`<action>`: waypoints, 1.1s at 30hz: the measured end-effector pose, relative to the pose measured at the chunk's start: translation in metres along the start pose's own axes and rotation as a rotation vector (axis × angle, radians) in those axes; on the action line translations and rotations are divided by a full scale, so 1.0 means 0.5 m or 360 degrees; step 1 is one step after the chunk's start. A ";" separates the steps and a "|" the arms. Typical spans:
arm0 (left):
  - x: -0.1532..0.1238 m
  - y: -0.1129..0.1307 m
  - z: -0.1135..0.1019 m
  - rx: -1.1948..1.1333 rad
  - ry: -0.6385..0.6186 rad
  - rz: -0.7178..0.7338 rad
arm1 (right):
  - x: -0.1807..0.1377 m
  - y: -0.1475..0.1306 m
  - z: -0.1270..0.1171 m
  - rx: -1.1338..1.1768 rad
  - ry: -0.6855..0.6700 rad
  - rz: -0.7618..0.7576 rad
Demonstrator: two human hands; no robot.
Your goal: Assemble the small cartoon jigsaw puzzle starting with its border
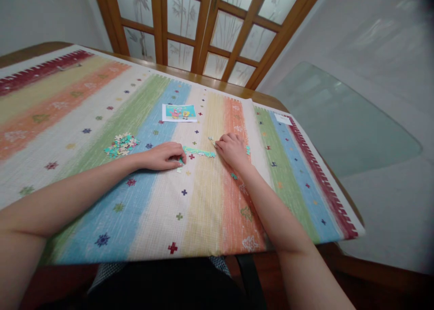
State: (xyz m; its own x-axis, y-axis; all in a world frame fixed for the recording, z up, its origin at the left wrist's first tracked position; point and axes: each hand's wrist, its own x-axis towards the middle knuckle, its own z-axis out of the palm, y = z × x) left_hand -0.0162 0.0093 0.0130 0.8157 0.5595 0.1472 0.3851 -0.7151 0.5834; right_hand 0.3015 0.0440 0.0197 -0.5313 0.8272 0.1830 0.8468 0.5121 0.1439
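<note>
A joined strip of jigsaw puzzle pieces (200,152), teal and yellow, lies on the striped tablecloth between my hands. At its left end my left hand (165,156) is closed, with its fingers curled round a small teal puzzle piece (181,161); another pale piece (179,170) lies just below. My right hand (233,149) rests above the strip's right end, its fingertips pinched at a small pale puzzle piece (213,143). Loose teal pieces (234,176) lie beside and below the right wrist.
A heap of loose puzzle pieces (121,145) sits left of my left hand. Farther back lies a small printed picture (179,113) with cartoon figures. A white paper (282,119) is at the far right. The tablecloth (203,201) covers the table; wood-framed glass doors (200,29) stand behind.
</note>
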 end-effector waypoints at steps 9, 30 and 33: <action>-0.002 0.003 0.001 0.0000 0.0041 0.0023 | -0.028 -0.084 -0.055 0.0014 0.0361 -0.0530; -0.004 0.002 0.001 0.0044 0.0032 0.0003 | -0.078 -0.201 -0.046 0.0252 0.0278 -0.0917; -0.005 0.001 0.002 0.0076 0.0019 0.0017 | -0.080 -0.207 -0.045 0.0226 0.0297 -0.0882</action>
State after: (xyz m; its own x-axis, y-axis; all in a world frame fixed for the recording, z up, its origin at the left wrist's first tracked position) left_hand -0.0175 0.0072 0.0121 0.8145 0.5567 0.1629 0.3972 -0.7400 0.5429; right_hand 0.2346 -0.0475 0.0192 -0.8791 0.3803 0.2873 0.4307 0.8920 0.1374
